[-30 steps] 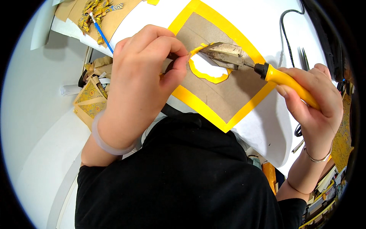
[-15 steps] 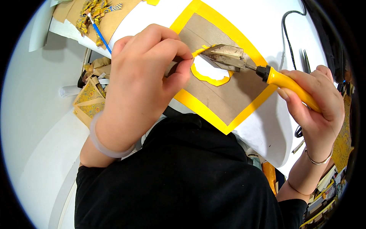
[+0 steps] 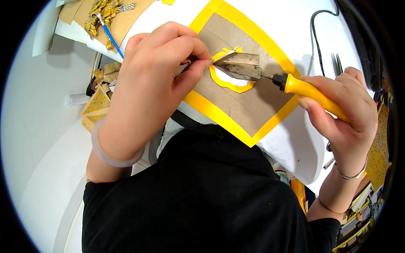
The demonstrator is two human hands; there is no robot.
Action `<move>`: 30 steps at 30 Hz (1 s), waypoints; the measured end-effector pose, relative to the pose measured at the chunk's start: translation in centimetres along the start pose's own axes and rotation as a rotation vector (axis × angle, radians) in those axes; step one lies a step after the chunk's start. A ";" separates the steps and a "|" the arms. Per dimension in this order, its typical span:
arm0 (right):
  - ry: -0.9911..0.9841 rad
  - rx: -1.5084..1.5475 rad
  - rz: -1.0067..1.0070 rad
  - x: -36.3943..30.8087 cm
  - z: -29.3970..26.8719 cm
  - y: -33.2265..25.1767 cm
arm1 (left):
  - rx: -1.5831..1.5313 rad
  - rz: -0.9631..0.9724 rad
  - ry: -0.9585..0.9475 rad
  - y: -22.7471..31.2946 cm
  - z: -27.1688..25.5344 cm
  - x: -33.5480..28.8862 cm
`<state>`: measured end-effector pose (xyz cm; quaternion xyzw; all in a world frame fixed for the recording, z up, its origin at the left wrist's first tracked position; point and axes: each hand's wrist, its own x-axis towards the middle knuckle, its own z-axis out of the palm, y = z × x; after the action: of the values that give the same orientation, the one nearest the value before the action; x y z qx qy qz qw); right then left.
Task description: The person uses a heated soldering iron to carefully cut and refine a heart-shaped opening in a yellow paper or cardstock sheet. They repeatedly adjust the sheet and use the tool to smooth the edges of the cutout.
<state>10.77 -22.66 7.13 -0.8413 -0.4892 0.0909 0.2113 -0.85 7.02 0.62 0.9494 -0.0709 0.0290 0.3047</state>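
Head: hole (image 3: 226, 77) partly behind blade (image 3: 242, 65)

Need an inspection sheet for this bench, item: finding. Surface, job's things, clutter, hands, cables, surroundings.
Surface: white table, partly covered.
Job's things: grey-brown board with yellow border and yellow-edged opening; yellow-handled tool, metal head over the opening.
Clutter: fabric scraps, blue brush, upper left.
Hands: left hand, fingers pinched together at the opening's edge; right hand grips the tool's handle.
Cables: black cord, upper right.
Surroundings: patterned box-like item, left; assorted materials, lower right.
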 end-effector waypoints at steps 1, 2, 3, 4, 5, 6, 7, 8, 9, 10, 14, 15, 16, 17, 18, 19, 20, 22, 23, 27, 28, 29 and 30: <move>-0.002 0.000 0.000 0.0 0.0 0.0 | 0.022 0.013 -0.003 0.0 -0.1 0.1; -0.004 0.000 0.000 0.1 0.1 -0.1 | 0.019 0.011 -0.008 0.0 -0.2 0.1; -0.003 -0.002 -0.005 0.1 0.1 0.0 | 0.015 0.010 -0.013 0.0 -0.2 0.1; -0.001 -0.006 -0.011 0.1 0.2 0.0 | 0.012 0.008 -0.017 0.0 -0.2 0.1; 0.000 -0.010 -0.018 0.2 0.2 0.0 | 0.009 0.007 -0.018 -0.1 -0.2 0.1; 0.001 -0.014 -0.025 0.3 0.2 0.0 | 0.007 0.005 -0.020 -0.1 -0.2 0.1; 0.000 -0.018 -0.029 0.4 0.2 0.0 | 0.004 0.002 -0.021 -0.2 -0.3 0.1; -0.001 -0.022 -0.033 0.4 0.2 0.0 | -0.006 -0.005 -0.026 -0.2 -0.3 0.1; -0.003 -0.024 -0.034 0.5 0.3 0.0 | -0.015 -0.013 -0.030 -0.2 -0.3 0.1; -0.006 -0.028 -0.034 0.4 0.3 0.0 | -0.025 -0.021 -0.035 -0.2 -0.3 0.2; -0.010 -0.034 -0.036 0.4 0.4 0.0 | -0.118 -0.050 -0.034 -0.3 -0.1 -0.1; -0.003 -0.035 -0.040 0.4 0.5 0.1 | -0.143 -0.067 -0.026 -0.3 -0.1 0.0; 0.002 -0.043 -0.046 0.5 0.5 0.1 | -0.169 -0.083 -0.018 -0.3 -0.1 0.0; 0.006 -0.052 -0.051 0.5 0.6 0.1 | -0.203 -0.108 0.002 -0.3 -0.1 -0.1; 0.008 -0.067 -0.058 0.6 0.6 0.1 | -0.237 -0.132 0.023 -0.3 -0.1 -0.3; 0.012 -0.080 -0.062 0.7 0.5 0.1 | -0.271 -0.155 0.042 -0.2 -0.1 -0.5; 0.017 -0.087 -0.074 0.9 0.7 0.2 | -0.214 -0.142 0.071 -0.1 -0.1 -0.8; 0.039 -0.092 -0.084 1.4 1.1 0.4 | -0.098 -0.114 0.127 0.2 -0.1 -1.7; 0.053 -0.100 -0.074 1.5 1.0 0.4 | -0.033 -0.052 0.139 0.1 0.0 -2.0; 0.164 -0.035 0.162 0.9 0.9 0.2 | 0.126 -0.015 0.081 1.3 0.3 -3.6; 0.162 -0.020 0.197 0.5 0.7 0.2 | 0.160 -0.016 0.046 1.6 0.2 -3.7; 0.163 -0.002 0.231 0.2 0.5 0.3 | 0.198 -0.018 0.009 1.7 0.1 -3.7; 0.129 -0.009 0.202 -0.4 0.2 0.6 | 0.161 -0.028 -0.004 1.3 0.5 -4.1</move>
<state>10.99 -23.21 6.66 -0.8914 -0.3876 0.0555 0.2284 -5.10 6.15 0.52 0.9717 -0.0557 0.0285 0.2276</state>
